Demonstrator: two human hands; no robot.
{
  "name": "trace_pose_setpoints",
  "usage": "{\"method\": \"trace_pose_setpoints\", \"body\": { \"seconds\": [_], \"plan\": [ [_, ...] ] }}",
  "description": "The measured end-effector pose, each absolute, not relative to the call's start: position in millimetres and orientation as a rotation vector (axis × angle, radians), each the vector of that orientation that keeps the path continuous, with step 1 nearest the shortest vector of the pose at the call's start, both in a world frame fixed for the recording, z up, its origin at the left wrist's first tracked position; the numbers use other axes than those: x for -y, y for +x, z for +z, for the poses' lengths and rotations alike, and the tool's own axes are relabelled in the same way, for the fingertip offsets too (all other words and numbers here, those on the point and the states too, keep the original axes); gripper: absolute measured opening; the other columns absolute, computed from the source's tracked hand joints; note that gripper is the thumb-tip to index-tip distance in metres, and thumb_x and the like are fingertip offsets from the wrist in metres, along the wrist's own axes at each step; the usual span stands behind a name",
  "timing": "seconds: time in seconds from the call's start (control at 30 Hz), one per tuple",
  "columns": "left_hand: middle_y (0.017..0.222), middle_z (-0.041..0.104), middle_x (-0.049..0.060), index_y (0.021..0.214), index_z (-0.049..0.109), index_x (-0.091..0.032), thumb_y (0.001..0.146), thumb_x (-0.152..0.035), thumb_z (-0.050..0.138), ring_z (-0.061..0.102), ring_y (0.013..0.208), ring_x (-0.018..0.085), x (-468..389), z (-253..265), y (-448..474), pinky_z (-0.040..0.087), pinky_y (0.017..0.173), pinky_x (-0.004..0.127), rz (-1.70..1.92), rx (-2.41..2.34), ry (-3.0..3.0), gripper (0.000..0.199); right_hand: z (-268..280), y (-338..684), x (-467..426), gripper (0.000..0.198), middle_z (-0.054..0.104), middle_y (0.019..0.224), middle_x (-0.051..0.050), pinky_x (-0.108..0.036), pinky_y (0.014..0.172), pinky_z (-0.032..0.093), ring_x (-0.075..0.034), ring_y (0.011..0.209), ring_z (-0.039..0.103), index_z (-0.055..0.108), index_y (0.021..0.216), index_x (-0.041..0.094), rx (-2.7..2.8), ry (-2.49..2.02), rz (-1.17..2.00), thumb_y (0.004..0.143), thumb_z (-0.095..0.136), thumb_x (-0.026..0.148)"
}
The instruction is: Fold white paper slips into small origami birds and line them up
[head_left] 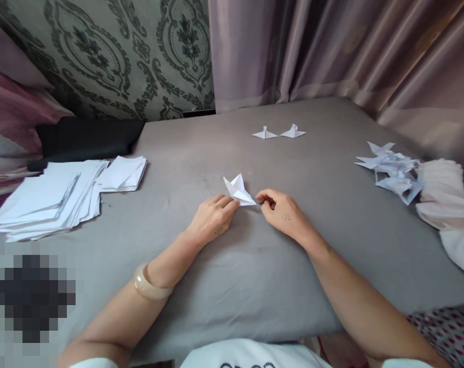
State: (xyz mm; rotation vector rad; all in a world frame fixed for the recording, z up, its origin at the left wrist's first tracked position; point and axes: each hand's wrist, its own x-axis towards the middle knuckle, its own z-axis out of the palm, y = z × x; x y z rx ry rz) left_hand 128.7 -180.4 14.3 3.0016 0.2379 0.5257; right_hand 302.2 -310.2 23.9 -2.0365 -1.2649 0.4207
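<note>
Your left hand (214,217) is closed in a pinch on the lower left edge of a folded white paper (240,191), which sits in front of you near the middle of the gray cloth-covered surface (178,163), with two pointed flaps rising at its far side and one sharp tip reaching toward your right. Your right hand (282,212) is just beside that sharp tip, its fingers curled and the gap between thumb and forefinger narrow; you cannot tell from this view whether it touches the paper. A pale bangle (151,284) circles your left forearm. Beyond your hands, toward the far edge, two small folded pieces, a left one (264,134) and a right one (293,132), stand side by side with their neighboring tips nearly meeting. Well over to your right lies a heap of folded white pieces (395,168), overlapping one another, right against a bunched pale cloth (442,191). To your left you have a loose, uneven stack of white sheets (48,197), and at its right side a smaller stack of white paper (121,173). Behind these stacks lies a black item (92,138). A mauve curtain (251,51) hangs along the far side, next to a patterned wall (140,46).
</note>
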Motion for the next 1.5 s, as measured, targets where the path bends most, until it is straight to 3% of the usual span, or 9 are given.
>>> {"method": "trace_pose_setpoints", "body": {
  "seconds": [0.23,0.37,0.5,0.67,0.8,0.93,1.03,1.3,1.5],
  "plan": [
    [0.071,0.061,0.004,0.077,0.054,-0.017,0.094,-0.028,0.045,0.055,0.066,0.016,176.9,17.2,128.8,0.040,0.062,0.028,0.792,-0.463,3.002,0.021,17.2,292.4,304.9,0.039,0.065,0.100,-0.004,-0.028,0.074,0.048,-0.014,0.077,0.061,0.058,0.112,0.024,1.375,-1.920,0.314,0.078,0.046,0.011],
    [0.083,0.061,0.007,0.088,0.054,-0.017,0.089,-0.034,0.053,0.054,0.075,0.019,170.1,20.0,127.2,0.043,0.066,0.029,0.876,-0.570,2.934,0.018,18.3,291.3,303.1,0.032,0.066,0.098,-0.005,-0.031,0.078,0.048,-0.015,0.075,0.061,0.056,0.114,0.022,1.334,-1.934,0.334,0.083,0.051,0.022],
    [0.103,0.061,0.010,0.107,0.056,-0.016,0.089,-0.031,0.054,0.053,0.088,0.022,163.4,16.6,126.7,0.046,0.078,0.033,0.887,-0.531,2.911,0.023,14.4,292.3,301.7,0.039,0.066,0.101,-0.004,-0.033,0.080,0.048,-0.015,0.075,0.061,0.055,0.117,0.023,1.361,-1.924,0.335,0.079,0.051,0.016],
    [0.100,0.066,0.009,0.094,0.066,-0.018,0.092,-0.027,0.051,0.053,0.089,0.021,156.9,11.4,130.4,0.044,0.082,0.034,0.909,-0.422,2.809,0.018,8.6,292.7,299.8,0.049,0.066,0.105,-0.004,-0.033,0.079,0.049,-0.015,0.078,0.061,0.053,0.119,0.024,1.383,-1.859,0.325,0.073,0.048,0.009],
    [0.091,0.070,0.006,0.080,0.070,-0.018,0.085,-0.032,0.060,0.057,0.089,0.020,155.5,16.8,134.0,0.043,0.085,0.034,0.990,-0.610,2.361,0.018,8.8,293.9,296.5,0.052,0.065,0.105,-0.007,-0.029,0.071,0.050,-0.015,0.082,0.063,0.050,0.120,0.022,1.248,-1.669,0.326,0.070,0.049,0.008],
    [0.078,0.069,0.005,0.076,0.071,-0.017,0.077,-0.046,0.064,0.059,0.077,0.018,159.3,31.1,132.8,0.041,0.070,0.029,0.845,-0.852,1.646,0.030,19.0,295.0,297.2,0.039,0.066,0.101,-0.008,-0.032,0.078,0.050,-0.017,0.090,0.063,0.050,0.113,0.021,1.134,-1.503,0.197,0.075,0.054,0.014],
    [0.076,0.068,0.006,0.069,0.070,-0.015,0.067,-0.047,0.072,0.058,0.075,0.016,163.6,42.5,128.2,0.037,0.065,0.026,0.726,-0.890,1.352,0.031,33.3,290.9,299.7,0.027,0.067,0.099,-0.007,-0.034,0.081,0.050,-0.018,0.091,0.063,0.052,0.107,0.021,1.164,-1.495,0.096,0.081,0.056,0.021],
    [0.073,0.068,0.007,0.072,0.073,-0.014,0.057,-0.038,0.077,0.059,0.071,0.016,173.2,58.8,109.4,0.035,0.063,0.026,0.626,-0.937,1.228,0.028,57.1,277.5,289.4,0.024,0.066,0.106,-0.005,-0.036,0.087,0.048,-0.019,0.100,0.061,0.056,0.105,0.024,1.461,-1.532,0.123,0.081,0.061,0.027],
    [0.066,0.066,0.005,0.068,0.070,-0.013,0.057,-0.039,0.078,0.058,0.066,0.013,174.7,53.7,105.1,0.034,0.062,0.026,0.626,-0.942,1.213,0.029,43.8,269.9,273.1,0.017,0.070,0.086,-0.002,-0.035,0.083,0.051,-0.017,0.083,0.065,0.064,0.093,0.023,1.333,-1.461,0.356,0.078,0.063,0.029]
  ]
}}
